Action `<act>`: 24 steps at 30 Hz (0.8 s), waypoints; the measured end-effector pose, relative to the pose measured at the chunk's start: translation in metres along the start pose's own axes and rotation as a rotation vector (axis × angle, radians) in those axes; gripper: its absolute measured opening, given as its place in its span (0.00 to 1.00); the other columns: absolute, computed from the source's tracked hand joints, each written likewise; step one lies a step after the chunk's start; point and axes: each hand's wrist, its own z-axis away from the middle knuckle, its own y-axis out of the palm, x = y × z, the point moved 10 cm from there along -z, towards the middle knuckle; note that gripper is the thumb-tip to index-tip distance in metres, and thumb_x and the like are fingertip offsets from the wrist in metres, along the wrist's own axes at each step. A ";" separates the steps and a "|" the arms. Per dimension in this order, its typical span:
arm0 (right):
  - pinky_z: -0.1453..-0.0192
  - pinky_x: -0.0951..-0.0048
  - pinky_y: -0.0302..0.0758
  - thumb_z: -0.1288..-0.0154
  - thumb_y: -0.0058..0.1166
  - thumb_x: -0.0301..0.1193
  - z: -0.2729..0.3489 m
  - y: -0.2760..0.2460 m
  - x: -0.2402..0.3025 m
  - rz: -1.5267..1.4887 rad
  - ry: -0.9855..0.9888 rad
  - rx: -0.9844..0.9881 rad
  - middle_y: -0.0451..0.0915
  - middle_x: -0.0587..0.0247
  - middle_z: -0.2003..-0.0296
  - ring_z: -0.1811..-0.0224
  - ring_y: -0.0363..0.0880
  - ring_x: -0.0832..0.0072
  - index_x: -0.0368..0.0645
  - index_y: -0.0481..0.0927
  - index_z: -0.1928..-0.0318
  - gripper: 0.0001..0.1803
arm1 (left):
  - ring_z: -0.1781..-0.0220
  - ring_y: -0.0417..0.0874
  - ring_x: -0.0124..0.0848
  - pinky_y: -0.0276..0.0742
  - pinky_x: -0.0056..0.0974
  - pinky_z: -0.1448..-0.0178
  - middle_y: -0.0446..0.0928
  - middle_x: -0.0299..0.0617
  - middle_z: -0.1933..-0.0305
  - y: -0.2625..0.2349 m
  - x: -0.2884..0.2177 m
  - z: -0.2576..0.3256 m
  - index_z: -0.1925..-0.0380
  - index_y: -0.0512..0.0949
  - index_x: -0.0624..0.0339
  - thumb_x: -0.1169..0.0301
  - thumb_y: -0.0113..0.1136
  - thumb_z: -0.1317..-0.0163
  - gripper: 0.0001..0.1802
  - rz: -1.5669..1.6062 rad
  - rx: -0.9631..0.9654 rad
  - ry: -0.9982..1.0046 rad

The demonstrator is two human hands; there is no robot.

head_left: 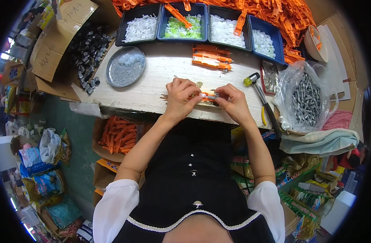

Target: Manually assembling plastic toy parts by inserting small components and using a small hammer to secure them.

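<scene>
At the near edge of the white worktable (pixel 153 97), both hands meet over a small orange plastic part (pixel 203 94). My left hand (pixel 179 96) pinches it from the left, its fingers bent. My right hand (pixel 234 103) closes thumb and finger on a grey rod-like piece (pixel 211 96) lying along the orange part; whether the two are joined I cannot tell. Fingers cover both ends. Just beyond, several orange plastic pieces (pixel 211 58) lie side by side. A mallet (pixel 261 97) with a yellow-and-black head and dark handle rests right of my right hand.
Four trays hold small white and green parts, including a blue tray (pixel 270 56), below an orange heap (pixel 270 20). A round metal dish (pixel 108 73) and black parts (pixel 86 56) lie left. A plastic bag (pixel 288 105) of grey pins stands right; a box (pixel 97 133) of orange parts sits below.
</scene>
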 end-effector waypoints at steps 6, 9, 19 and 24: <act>0.64 0.74 0.67 0.52 0.58 0.21 0.002 -0.001 0.004 0.104 -0.044 0.001 0.73 0.63 0.72 0.69 0.72 0.75 0.40 0.78 0.63 0.13 | 0.58 0.67 0.30 0.54 0.39 0.52 0.73 0.27 0.67 -0.002 -0.007 0.003 0.79 0.79 0.52 0.69 0.65 0.57 0.05 -0.051 -0.014 0.065; 0.59 0.70 0.63 0.55 0.57 0.21 0.014 0.000 0.041 0.544 -0.449 -0.096 0.74 0.66 0.69 0.66 0.71 0.72 0.46 0.78 0.62 0.15 | 0.58 0.67 0.30 0.54 0.39 0.53 0.73 0.27 0.68 -0.003 -0.009 0.001 0.81 0.78 0.51 0.70 0.65 0.57 0.04 -0.068 -0.017 0.073; 0.58 0.68 0.60 0.59 0.55 0.19 0.025 0.003 0.046 0.699 -0.654 -0.064 0.75 0.71 0.66 0.63 0.70 0.71 0.49 0.78 0.63 0.18 | 0.60 0.67 0.30 0.54 0.39 0.54 0.72 0.29 0.68 0.003 -0.010 -0.007 0.81 0.77 0.51 0.71 0.65 0.58 0.05 -0.088 0.034 0.101; 0.59 0.68 0.65 0.58 0.57 0.19 -0.017 -0.017 0.030 0.405 -0.456 0.055 0.75 0.67 0.68 0.64 0.72 0.68 0.47 0.79 0.68 0.13 | 0.60 0.68 0.32 0.55 0.38 0.55 0.72 0.31 0.68 0.000 -0.012 0.002 0.79 0.78 0.50 0.71 0.65 0.57 0.05 -0.121 -0.014 0.115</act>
